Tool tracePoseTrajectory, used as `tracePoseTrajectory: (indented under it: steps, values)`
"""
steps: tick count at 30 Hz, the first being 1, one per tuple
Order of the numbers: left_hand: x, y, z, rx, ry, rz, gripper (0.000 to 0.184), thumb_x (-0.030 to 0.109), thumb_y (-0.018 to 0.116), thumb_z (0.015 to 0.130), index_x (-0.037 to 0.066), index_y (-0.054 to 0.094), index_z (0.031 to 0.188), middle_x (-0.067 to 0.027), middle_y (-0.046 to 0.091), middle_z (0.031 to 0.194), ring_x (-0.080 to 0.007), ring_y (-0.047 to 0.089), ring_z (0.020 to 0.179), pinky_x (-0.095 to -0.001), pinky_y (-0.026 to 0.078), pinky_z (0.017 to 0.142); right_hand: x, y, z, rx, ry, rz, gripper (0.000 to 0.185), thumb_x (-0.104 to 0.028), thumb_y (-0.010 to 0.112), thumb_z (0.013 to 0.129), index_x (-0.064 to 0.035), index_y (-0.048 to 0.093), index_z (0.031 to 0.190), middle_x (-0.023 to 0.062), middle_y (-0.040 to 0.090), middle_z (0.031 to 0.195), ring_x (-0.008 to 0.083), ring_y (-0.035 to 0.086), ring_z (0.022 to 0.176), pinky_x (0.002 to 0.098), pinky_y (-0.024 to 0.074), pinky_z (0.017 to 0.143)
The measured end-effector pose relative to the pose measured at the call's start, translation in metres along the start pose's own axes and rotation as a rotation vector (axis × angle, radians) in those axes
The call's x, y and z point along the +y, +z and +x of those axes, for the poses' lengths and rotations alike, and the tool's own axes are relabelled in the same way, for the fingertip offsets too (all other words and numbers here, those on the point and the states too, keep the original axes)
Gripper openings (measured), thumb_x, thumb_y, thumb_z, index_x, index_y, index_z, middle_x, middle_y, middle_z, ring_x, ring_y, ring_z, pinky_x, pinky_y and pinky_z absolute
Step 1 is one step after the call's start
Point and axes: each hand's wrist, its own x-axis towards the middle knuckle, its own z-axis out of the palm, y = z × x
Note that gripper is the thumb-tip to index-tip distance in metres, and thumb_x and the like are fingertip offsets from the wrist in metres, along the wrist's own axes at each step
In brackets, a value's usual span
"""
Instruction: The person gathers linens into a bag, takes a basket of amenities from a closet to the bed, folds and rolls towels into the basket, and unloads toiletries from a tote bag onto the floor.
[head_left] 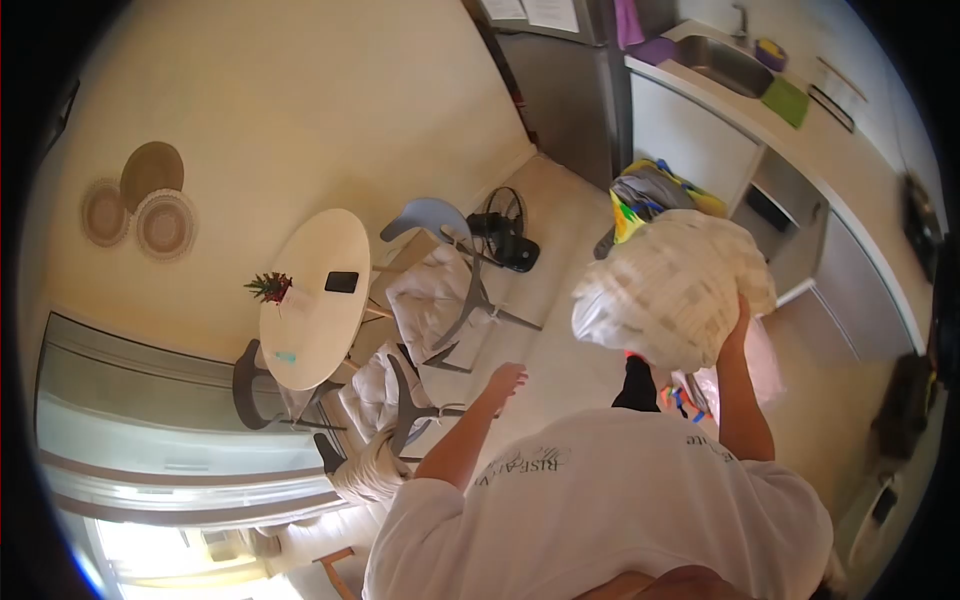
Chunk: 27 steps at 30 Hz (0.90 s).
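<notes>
The left hand point(508, 381) reaches out, loosely open; the right hand point(738, 332) grips.

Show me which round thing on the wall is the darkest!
The highest disc in the picture: it's plain darker brown, while the left disc and lower right disc have paler rings.

Shirt point(610, 510) lettering point(530, 465) possibly "RISE"; rest unclear; papers' point(530, 12) print unreadable.

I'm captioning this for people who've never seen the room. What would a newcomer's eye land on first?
Probably the big, pale, patterned fabric bundle right of centre, held by the right hand. Next, perhaps, the light oval table at left, bearing a dark flat slab and a spiky red-and-green plant.
</notes>
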Motion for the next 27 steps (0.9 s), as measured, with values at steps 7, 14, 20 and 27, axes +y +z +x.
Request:
tracePoseTrajectory:
  steps: [7,14,20,27]
  values:
    - [-0.03,0.001,0.103,-0.055,0.149,1.282,0.035,0.025,0.039,0.095,0.002,0.059,0.11,-0.0205,0.062,0.105,-0.0346,0.057,0.102,-0.0433,0.045,0.086,-0.054,-0.019,0.212,0.121,-0.09,0.086,0.048,-0.031,0.04,0.086,-0.0012,0.052,0.122,0.0137,0.058,0.12,0.0301,0.055,0.11,0.0426,0.0439,0.095]
    - [0.079,-0.016,0.118,-0.143,0.09,1.342,0.03,0.021,0.051,0.086,0.006,0.059,0.112,-0.0151,0.063,0.101,-0.0319,0.059,0.097,-0.0418,0.047,0.083,-0.079,0.005,0.383,-0.016,-0.106,0.173,0.048,-0.028,0.037,0.088,-0.0003,0.049,0.125,0.0138,0.056,0.124,0.0302,0.054,0.113,0.0449,0.0422,0.098]
    - [0.13,-0.005,0.123,-0.133,0.119,1.122,0.032,0.016,0.059,0.081,0.01,0.059,0.112,-0.0106,0.064,0.097,-0.0291,0.06,0.091,-0.0404,0.048,0.08,-0.049,-0.055,0.498,0.317,-0.138,0.167,0.05,-0.036,0.046,0.086,-0.0044,0.049,0.124,0.011,0.051,0.128,0.0297,0.047,0.119,0.0429,0.0398,0.1]
    - [0.153,0.03,0.149,-0.007,0.217,0.589,0.028,0.012,0.055,0.08,0.01,0.06,0.107,-0.0075,0.063,0.092,-0.0246,0.059,0.089,-0.0362,0.048,0.076,-0.027,-0.141,0.555,0.722,0.129,-0.208,0.051,-0.033,0.065,0.073,-0.0087,0.052,0.116,0.0069,0.05,0.115,0.0298,0.046,0.11,0.0473,0.036,0.096]
